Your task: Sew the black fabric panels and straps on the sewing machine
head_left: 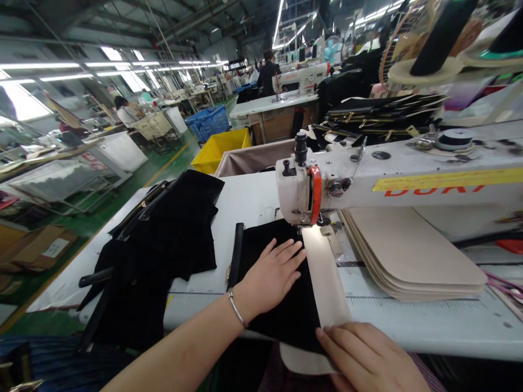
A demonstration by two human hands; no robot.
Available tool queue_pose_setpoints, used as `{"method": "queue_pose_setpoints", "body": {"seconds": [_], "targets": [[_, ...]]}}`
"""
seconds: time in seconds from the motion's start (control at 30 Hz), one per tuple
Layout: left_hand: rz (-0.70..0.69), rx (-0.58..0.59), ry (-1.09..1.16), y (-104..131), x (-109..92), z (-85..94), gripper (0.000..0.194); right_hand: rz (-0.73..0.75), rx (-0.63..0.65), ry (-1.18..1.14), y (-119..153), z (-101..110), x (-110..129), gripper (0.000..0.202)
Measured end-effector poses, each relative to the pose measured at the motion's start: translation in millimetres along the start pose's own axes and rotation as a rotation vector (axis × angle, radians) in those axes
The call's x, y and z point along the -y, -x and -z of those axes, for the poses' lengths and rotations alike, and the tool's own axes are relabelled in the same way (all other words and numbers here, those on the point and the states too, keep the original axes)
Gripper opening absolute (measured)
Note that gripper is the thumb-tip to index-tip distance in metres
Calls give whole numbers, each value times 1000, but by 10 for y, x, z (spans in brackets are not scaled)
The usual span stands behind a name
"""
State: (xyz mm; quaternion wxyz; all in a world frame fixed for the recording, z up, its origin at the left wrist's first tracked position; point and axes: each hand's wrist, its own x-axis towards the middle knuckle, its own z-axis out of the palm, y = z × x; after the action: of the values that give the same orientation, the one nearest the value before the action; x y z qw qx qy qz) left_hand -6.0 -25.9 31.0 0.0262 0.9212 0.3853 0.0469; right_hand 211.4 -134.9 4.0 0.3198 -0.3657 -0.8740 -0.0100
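Black fabric (281,310) with a dark strip along its left side lies over a beige panel (327,272), their upper ends at the needle area of a white sewing machine (300,190). My left hand (272,275), with a ring and a bracelet, rests flat on the black fabric, fingers spread. At the table's front edge my right hand (363,351) has its thumb and fingers closed on the beige panel's right edge, near the fabric's border. Part of the panel shows below the fabric.
Black pieces with zippers (163,239) are heaped on the left of the table. Stacked beige panels (420,250) lie under the machine arm (408,169). Beyond are a yellow bin (223,147), a blue basket (208,122) and a person in dark clothes (268,76).
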Motion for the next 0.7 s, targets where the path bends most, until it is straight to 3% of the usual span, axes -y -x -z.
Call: {"method": "queue_pose_setpoints", "body": {"seconds": [0.17,0.37,0.5,0.7], "targets": [[2,-21,8,-46,33,15,42,-12,38,-27,-137,8,-89,29],[-194,16,188,430,-337,111,37,20,65,-14,-153,72,-155,27],[-198,-148,254,646,-472,-53,28,79,157,-14,-70,99,-190,30],[-212,-260,305,609,-444,-187,20,38,128,-54,-37,73,-200,31]]}}
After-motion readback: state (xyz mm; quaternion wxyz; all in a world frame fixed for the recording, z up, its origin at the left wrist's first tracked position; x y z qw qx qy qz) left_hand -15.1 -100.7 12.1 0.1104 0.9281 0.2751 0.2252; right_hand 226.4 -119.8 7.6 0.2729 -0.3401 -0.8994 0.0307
